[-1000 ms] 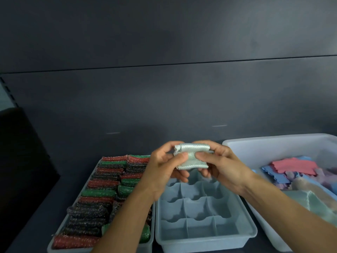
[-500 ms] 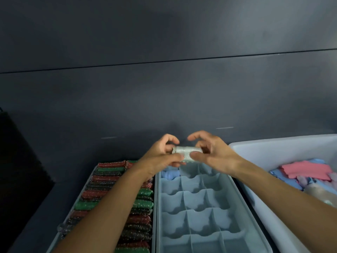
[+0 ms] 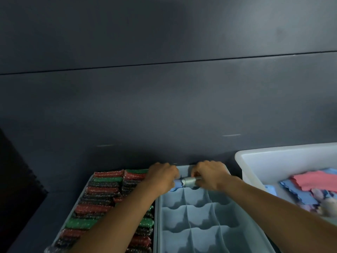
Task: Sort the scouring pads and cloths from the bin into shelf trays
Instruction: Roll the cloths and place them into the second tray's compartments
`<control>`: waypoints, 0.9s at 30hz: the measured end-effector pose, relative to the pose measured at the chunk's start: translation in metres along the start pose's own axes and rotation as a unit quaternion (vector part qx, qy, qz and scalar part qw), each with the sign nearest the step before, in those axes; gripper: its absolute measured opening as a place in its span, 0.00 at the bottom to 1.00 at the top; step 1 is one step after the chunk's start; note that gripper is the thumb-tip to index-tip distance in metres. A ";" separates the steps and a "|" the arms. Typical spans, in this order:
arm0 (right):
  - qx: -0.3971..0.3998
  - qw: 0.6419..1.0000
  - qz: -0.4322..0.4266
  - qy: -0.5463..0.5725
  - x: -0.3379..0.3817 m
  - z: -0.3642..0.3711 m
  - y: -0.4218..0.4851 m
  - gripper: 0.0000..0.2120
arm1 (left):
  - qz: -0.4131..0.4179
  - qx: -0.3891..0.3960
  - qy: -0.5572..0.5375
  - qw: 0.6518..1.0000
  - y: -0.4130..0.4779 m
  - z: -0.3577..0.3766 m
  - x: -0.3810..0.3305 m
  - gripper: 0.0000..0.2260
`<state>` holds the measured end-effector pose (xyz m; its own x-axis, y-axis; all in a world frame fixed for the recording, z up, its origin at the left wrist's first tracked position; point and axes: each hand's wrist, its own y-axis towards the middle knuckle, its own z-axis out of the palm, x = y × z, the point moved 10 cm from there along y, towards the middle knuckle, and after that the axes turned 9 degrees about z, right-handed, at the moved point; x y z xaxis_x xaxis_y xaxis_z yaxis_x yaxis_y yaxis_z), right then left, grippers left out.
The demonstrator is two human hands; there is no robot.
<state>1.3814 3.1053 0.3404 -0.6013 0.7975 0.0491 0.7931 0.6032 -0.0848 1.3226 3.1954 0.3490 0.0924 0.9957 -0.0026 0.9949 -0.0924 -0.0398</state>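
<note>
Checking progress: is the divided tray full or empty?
Mostly empty: in the divided tray the nearer compartments are bare; only a blue cloth shows in the far row.

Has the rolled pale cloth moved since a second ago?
Yes: the rolled cloth went down and away, to the far row of the divided tray.

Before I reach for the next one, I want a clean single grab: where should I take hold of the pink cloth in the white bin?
Pinch the pink cloth at its wavy left edge, coming from above. It lies flat on top of the blue cloths, so that edge is exposed, and the bin has walls that likely block a sideways reach.
</note>
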 end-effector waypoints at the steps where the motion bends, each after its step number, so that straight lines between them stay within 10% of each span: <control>1: 0.000 1.000 -0.004 -0.019 0.003 0.003 0.001 0.12 | 0.004 0.024 0.023 0.999 0.000 0.004 0.000 0.11; 10: 0.028 0.993 0.018 -0.109 0.019 0.015 0.015 0.15 | 0.047 0.084 0.140 0.986 0.011 0.013 -0.007 0.10; 19: 0.082 0.994 0.045 0.053 0.005 0.026 0.002 0.13 | 0.036 0.070 0.156 0.985 0.008 0.018 -0.012 0.09; 27: -0.225 0.935 0.155 0.227 -0.113 -0.090 -0.079 0.06 | 0.015 -0.008 0.000 1.000 -0.016 -0.013 -0.030 0.23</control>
<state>1.3955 2.9692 0.4310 -0.3130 0.7959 0.5183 0.9447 0.2048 0.2560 1.3044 3.1668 0.3625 0.1222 0.9925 -0.0040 0.9922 -0.1223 -0.0247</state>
